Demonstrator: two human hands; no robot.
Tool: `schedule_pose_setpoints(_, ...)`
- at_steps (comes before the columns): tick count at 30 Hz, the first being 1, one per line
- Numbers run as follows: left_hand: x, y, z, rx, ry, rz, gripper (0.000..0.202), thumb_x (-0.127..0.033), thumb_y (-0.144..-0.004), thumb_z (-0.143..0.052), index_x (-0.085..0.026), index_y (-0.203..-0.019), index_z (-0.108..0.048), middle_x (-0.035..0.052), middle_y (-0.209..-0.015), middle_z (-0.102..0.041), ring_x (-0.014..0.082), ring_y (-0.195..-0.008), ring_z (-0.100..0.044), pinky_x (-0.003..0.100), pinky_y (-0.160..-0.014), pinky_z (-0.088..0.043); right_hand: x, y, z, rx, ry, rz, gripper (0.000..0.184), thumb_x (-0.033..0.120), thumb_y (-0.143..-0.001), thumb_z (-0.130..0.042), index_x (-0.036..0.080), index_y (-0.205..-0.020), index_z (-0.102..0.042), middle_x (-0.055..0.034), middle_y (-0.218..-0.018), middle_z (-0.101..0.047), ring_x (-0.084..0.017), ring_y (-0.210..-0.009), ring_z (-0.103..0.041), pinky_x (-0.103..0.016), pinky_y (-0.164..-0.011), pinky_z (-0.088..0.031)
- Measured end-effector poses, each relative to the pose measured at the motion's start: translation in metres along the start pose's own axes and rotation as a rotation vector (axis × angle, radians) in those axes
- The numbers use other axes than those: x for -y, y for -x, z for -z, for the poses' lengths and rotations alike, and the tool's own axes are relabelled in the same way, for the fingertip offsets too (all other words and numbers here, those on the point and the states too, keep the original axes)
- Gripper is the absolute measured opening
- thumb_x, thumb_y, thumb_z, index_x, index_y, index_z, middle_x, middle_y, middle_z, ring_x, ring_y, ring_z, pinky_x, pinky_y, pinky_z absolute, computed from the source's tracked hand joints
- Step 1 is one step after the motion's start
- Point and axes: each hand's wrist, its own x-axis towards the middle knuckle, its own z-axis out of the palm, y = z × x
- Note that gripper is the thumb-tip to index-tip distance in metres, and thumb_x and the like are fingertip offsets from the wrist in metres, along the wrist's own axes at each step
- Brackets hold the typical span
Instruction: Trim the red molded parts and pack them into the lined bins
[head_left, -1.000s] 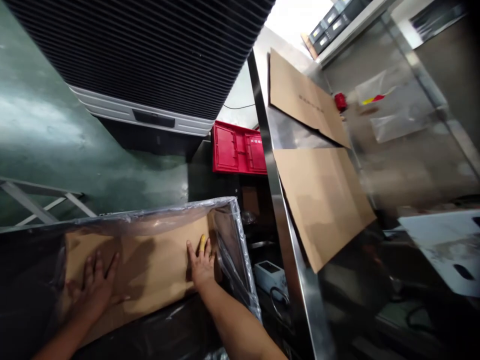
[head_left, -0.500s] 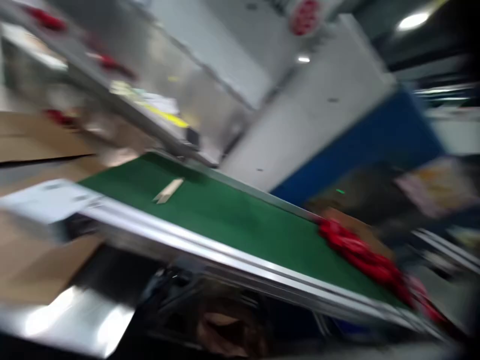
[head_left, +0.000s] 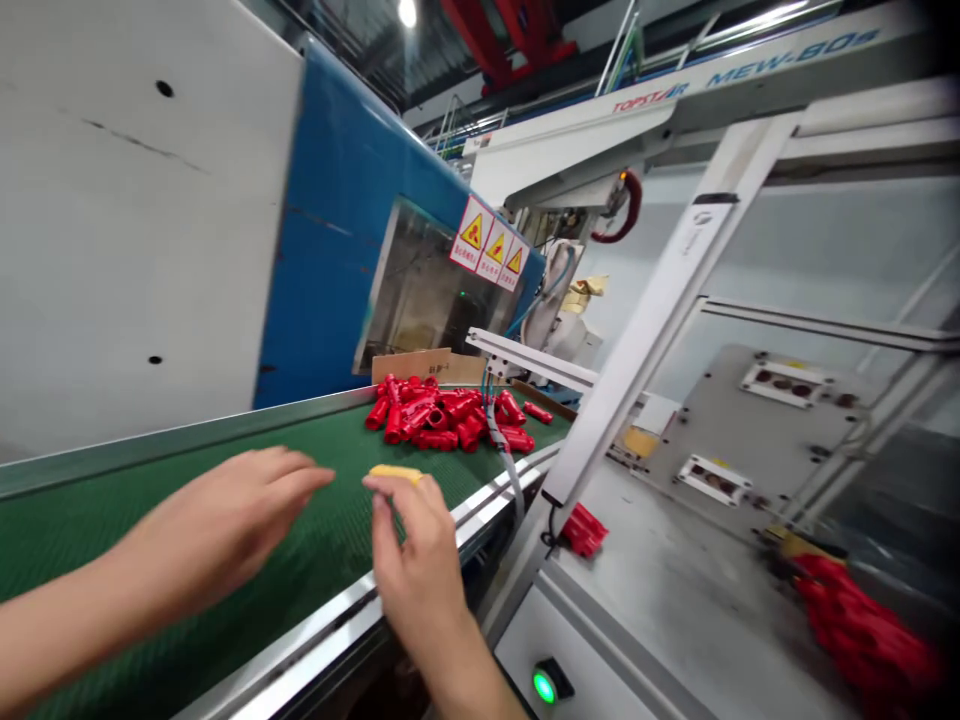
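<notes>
My right hand (head_left: pixel 421 545) is closed, its fingers pinched round a small yellow strip-like piece (head_left: pixel 396 473) above the near edge of the green conveyor belt (head_left: pixel 319 570). Most of that piece is hidden by the fingers, so its kind does not show. To the left, my left hand (head_left: pixel 240 505) hovers over the belt, fingers stretched to the right and holding nothing visible; it is slightly blurred. Beyond both hands a pile of red plastic tubular parts (head_left: pixel 439 415) lies at the belt's far end.
A brown cardboard piece (head_left: pixel 409 366) stands behind the pile. A slanting aluminium post (head_left: pixel 637 350) rises right of the belt. Past it, a grey worktable (head_left: pixel 660 540) carries more red parts (head_left: pixel 583 530). A green-lit button (head_left: pixel 544 686) glows below. The blue and white machine (head_left: pixel 330 220) borders the belt.
The view has swung right along the belt, bringing the red pile nearer. Both my hands have come into view, the right one with the yellow piece. The earlier frame is blurred.
</notes>
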Motion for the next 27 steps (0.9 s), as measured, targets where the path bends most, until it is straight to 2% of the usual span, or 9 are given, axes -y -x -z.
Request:
schedule_pose_setpoints(3, 0.002, -0.109, -0.029, 0.089, -0.133, -0.168, 0.050, -0.002, -0.092, -0.042, -0.015, -0.133, -0.066, 0.0192, -0.138, -0.064, 0.0323, -0.126, -0.060, 0.048, -0.104, -0.050, -0.036, -0.046, 0.024, 0.086, 0.457, -0.007, 0.030, 0.007, -0.100, -0.047, 0.016, -0.119, -0.069, -0.0130, -0.118, -0.068, -0.026, -0.111, -0.057, -0.040, -0.101, -0.050)
schedule_pose_setpoints(5, 0.012, -0.161, -0.057, 0.100, -0.147, -0.220, 0.048, -0.001, -0.090, -0.051, -0.013, -0.134, -0.065, 0.0213, -0.147, -0.057, 0.0360, -0.137, -0.051, 0.052, -0.111, -0.045, -0.055, -0.073, 0.028, 0.194, 0.692, -0.022, 0.036, 0.003, -0.099, -0.045, 0.013, -0.125, -0.067, -0.0145, -0.126, -0.066, -0.029, -0.116, -0.053, -0.043, -0.104, -0.046)
schedule_pose_setpoints(10, 0.046, -0.203, -0.095, 0.094, -0.124, -0.333, 0.042, -0.014, -0.090, -0.067, -0.016, -0.133, -0.064, 0.0172, -0.154, -0.051, 0.0400, -0.146, -0.041, 0.063, -0.114, -0.037, -0.088, -0.125, 0.013, 0.415, 0.830, 0.078, 0.032, 0.010, -0.101, -0.048, 0.020, -0.123, -0.069, -0.0104, -0.140, -0.061, -0.031, -0.126, -0.046, -0.049, -0.103, -0.042)
schedule_pose_setpoints(13, 0.066, -0.201, -0.091, 0.113, -0.065, -0.413, 0.041, -0.010, -0.086, -0.067, -0.017, -0.126, -0.067, 0.0179, -0.154, -0.053, 0.0379, -0.146, -0.042, 0.060, -0.118, -0.030, -0.101, -0.141, 0.005, 0.542, 0.848, 0.121, 0.027, 0.012, -0.102, -0.050, 0.019, -0.117, -0.070, -0.0112, -0.133, -0.064, -0.030, -0.125, -0.047, -0.049, -0.104, -0.039)
schedule_pose_setpoints(17, 0.084, -0.179, -0.062, 0.126, 0.048, -0.431, 0.035, -0.017, -0.090, -0.063, -0.020, -0.125, -0.066, 0.0158, -0.156, -0.052, 0.0332, -0.146, -0.045, 0.055, -0.122, -0.022, -0.108, -0.150, 0.008, 0.639, 0.788, 0.163, 0.031, 0.008, -0.096, -0.061, 0.022, -0.124, -0.066, -0.0080, -0.131, -0.065, -0.026, -0.132, -0.044, -0.050, -0.111, -0.030)
schedule_pose_setpoints(19, 0.085, -0.152, -0.042, 0.131, 0.096, -0.387, 0.030, -0.023, -0.095, -0.058, -0.020, -0.123, -0.066, 0.0149, -0.144, -0.063, 0.0304, -0.132, -0.058, 0.048, -0.114, -0.036, -0.104, -0.151, 0.007, 0.639, 0.744, 0.168, 0.035, 0.010, -0.095, -0.066, 0.022, -0.127, -0.061, -0.0078, -0.132, -0.064, -0.025, -0.134, -0.044, -0.049, -0.112, -0.029)
schedule_pose_setpoints(21, 0.078, -0.114, -0.024, 0.178, 0.152, -0.324, 0.026, -0.030, -0.100, -0.053, -0.022, -0.121, -0.066, 0.0090, -0.115, -0.074, 0.0236, -0.101, -0.070, 0.034, -0.087, -0.050, -0.094, -0.148, -0.002, 0.616, 0.697, 0.166, 0.033, 0.020, -0.100, -0.067, 0.020, -0.131, -0.056, -0.0087, -0.128, -0.064, -0.024, -0.128, -0.048, -0.045, -0.108, -0.033)
schedule_pose_setpoints(23, 0.065, -0.074, -0.014, 0.327, 0.301, -0.217, 0.024, -0.036, -0.103, -0.051, -0.027, -0.117, -0.068, 0.0029, -0.097, -0.074, 0.0188, -0.080, -0.070, 0.027, -0.070, -0.049, -0.083, -0.141, -0.018, 0.608, 0.647, 0.166, 0.039, 0.035, -0.101, -0.069, 0.020, -0.132, -0.054, -0.0082, -0.123, -0.063, -0.023, -0.115, -0.056, -0.039, -0.099, -0.041)
schedule_pose_setpoints(27, 0.040, -0.016, -0.020, 0.405, 0.417, -0.052, 0.027, -0.041, -0.103, -0.049, -0.031, -0.118, -0.069, 0.0064, -0.108, -0.068, 0.0240, -0.096, -0.067, 0.034, -0.083, -0.051, -0.067, -0.115, -0.051, 0.705, 0.646, 0.183, 0.061, 0.056, -0.086, -0.082, 0.019, -0.130, -0.062, -0.0108, -0.120, -0.057, -0.025, -0.100, -0.060, -0.035, -0.085, -0.049)
